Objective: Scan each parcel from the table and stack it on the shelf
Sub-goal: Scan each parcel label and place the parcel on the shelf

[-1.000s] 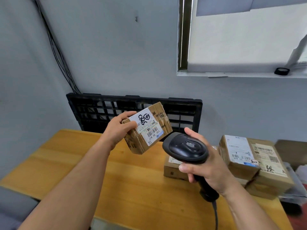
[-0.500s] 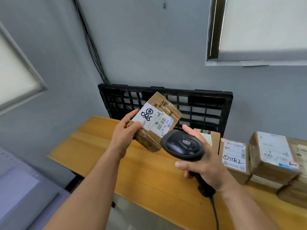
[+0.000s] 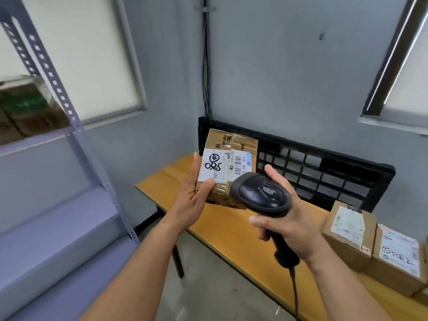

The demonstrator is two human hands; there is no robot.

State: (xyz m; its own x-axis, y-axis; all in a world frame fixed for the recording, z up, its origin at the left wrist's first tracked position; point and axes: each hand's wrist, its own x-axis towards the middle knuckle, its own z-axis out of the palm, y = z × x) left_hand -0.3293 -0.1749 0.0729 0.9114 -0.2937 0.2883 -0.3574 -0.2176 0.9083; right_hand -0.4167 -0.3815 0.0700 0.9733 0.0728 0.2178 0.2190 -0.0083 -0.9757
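Head view: my left hand (image 3: 192,200) clamps its fingers on the parcel (image 3: 228,163), label up, above the end of the surface (image 3: 231,228); my right hand (image 3: 289,225) wraps its fingers round the scanner (image 3: 261,193), just right of the parcel. I judge the shelf (image 3: 76,140) — left of the parcel — comes next; two boxes (image 3: 347,232) wait far right. Behind the parcel, a black pallet (image 3: 324,167) leans on the grey wall (image 3: 278,77).

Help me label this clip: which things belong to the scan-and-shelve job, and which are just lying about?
Job: held parcel in the left hand, scanner in the right hand, waiting parcels on the table, grey shelf.
Lying about: black pallet behind the table, cables on the wall.
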